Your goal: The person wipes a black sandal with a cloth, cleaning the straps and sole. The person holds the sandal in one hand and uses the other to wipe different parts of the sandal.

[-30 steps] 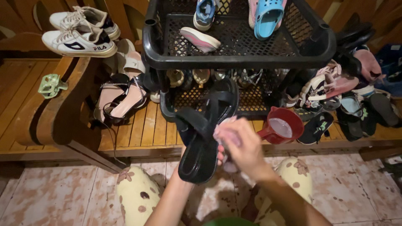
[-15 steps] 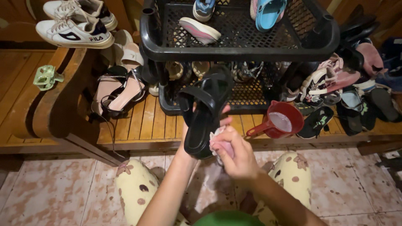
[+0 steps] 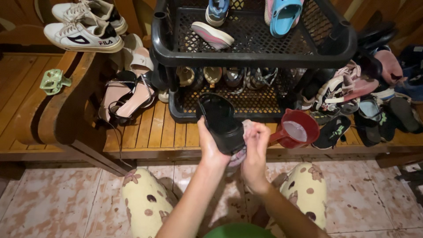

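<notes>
A black sandal [image 3: 221,122] is held up in front of the lower tier of a black plastic shoe rack [image 3: 253,48], sole side turned toward the camera, toe end tilted up and away. It is gripped by the left hand [image 3: 210,145] from the left edge: the thumb is laid along the near side of the sole, while the other fingers are hidden behind the shoe, so their exact curl cannot be told. The hand is closed on the sandal.

The right hand [image 3: 254,147] is pressed against the sandal's right lower edge. A pale pink cloth [image 3: 240,155] is bunched under its fingers [image 3: 257,132], which are drawn together and bent over the cloth; the cloth is seen touching the sandal's heel end. The two hands are close together, with the sandal between them.

Just right of the right hand, a red plastic dipper [image 3: 296,129] holding cloudy water is set on the slatted wooden bench [image 3: 152,132]. White sneakers [image 3: 83,37] are seen on the bench arm at upper left, strappy black-and-pink heels [image 3: 128,99] below them, and a green hair clip [image 3: 53,81] on the far left seat. A blue clog [image 3: 284,16] is lying on the rack's top tier. Knees in cream patterned trousers [image 3: 145,198] are seen over the tiled floor [image 3: 57,202].
</notes>
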